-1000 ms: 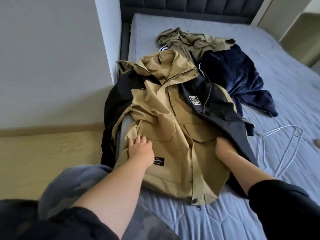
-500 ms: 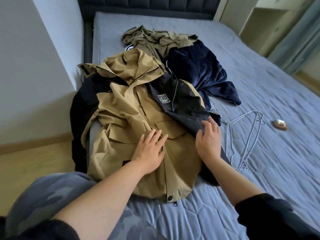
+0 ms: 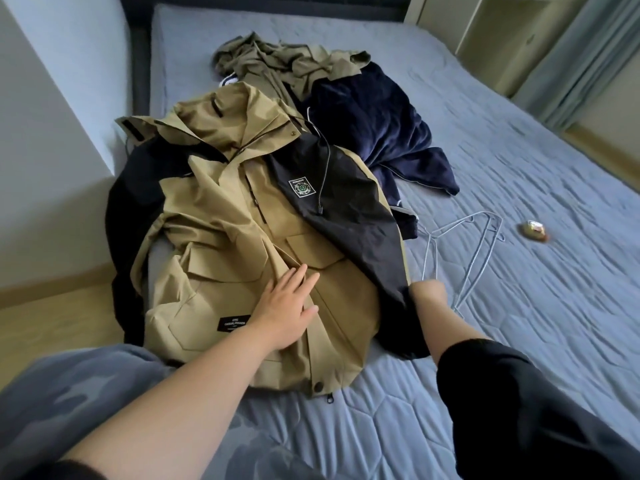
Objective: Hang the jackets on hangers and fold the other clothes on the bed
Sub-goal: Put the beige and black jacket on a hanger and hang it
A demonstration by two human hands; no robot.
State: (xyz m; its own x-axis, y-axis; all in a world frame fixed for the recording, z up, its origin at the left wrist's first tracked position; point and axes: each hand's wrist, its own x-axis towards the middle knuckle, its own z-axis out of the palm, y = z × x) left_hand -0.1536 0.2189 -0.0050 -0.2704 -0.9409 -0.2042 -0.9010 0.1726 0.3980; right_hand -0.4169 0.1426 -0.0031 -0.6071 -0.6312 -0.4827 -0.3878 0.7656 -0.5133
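Observation:
A tan and black hooded jacket [image 3: 235, 237] lies spread front-up on the near left part of the bed [image 3: 519, 323]. My left hand [image 3: 287, 310] rests flat on its lower front, fingers straight. My right hand [image 3: 427, 294] reaches under the right edge of the jacket's black sleeve; only the wrist and the back of the hand show, the fingers are hidden. Thin wire hangers [image 3: 483, 244] lie on the sheet just right of that sleeve. Behind the jacket lie a navy garment [image 3: 374, 126] and a crumpled olive garment [image 3: 287, 60].
A small golden object [image 3: 535, 231] lies on the sheet right of the hangers. A grey camouflage cloth [image 3: 69, 382] covers my lap at the near left. The wall [image 3: 45, 150] and wooden floor [image 3: 52, 320] border the bed on the left.
My right hand has gone from lying on top of the black sleeve to under its right edge. My left hand stayed flat on the tan front. The view turned right.

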